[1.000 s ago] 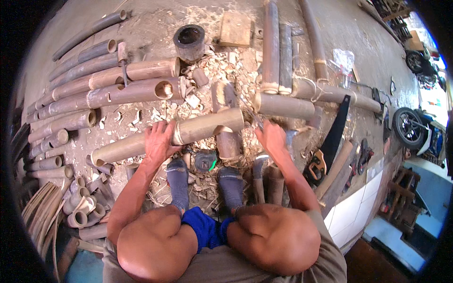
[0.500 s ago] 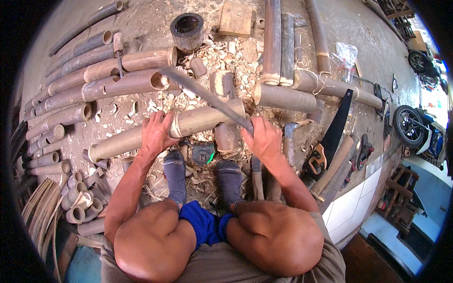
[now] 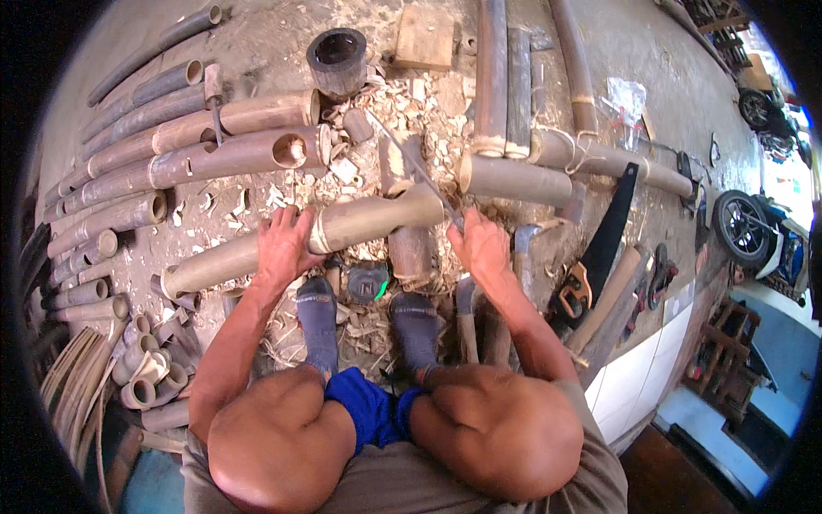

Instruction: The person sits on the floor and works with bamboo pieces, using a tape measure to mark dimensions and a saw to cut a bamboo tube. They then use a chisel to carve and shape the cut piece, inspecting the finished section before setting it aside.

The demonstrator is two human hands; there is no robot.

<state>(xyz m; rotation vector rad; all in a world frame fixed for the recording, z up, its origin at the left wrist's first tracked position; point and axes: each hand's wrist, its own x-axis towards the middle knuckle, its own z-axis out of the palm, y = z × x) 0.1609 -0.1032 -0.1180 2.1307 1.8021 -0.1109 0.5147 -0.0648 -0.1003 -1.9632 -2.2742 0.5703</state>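
A length of bamboo (image 3: 368, 221) lies slanted in front of me, its right end resting on a wooden block (image 3: 413, 253). My left hand (image 3: 287, 244) is wrapped over it beside the pale node ring. Close to the right end, a curved notch shows in the bamboo's upper edge. My right hand (image 3: 481, 244) grips a long narrow knife (image 3: 417, 167) just past that end. Its blade points up and to the left, seen nearly edge-on, over the block and shavings. The handle is hidden in my fist. Between my feet sits a dark tape measure (image 3: 368, 281) with a green mark.
Several bamboo tubes (image 3: 205, 163) lie along the left, one with a round hole. A black-rimmed round container (image 3: 336, 60) stands ahead among wood shavings (image 3: 402, 103). To the right are a handsaw (image 3: 608, 231), more bamboo (image 3: 518, 178) and a curved-bladed tool (image 3: 524, 248).
The knife blade has swung right and turned edge-on, uncovering the notch and the holed tube behind. My left hand stays on the bamboo, which has barely moved.
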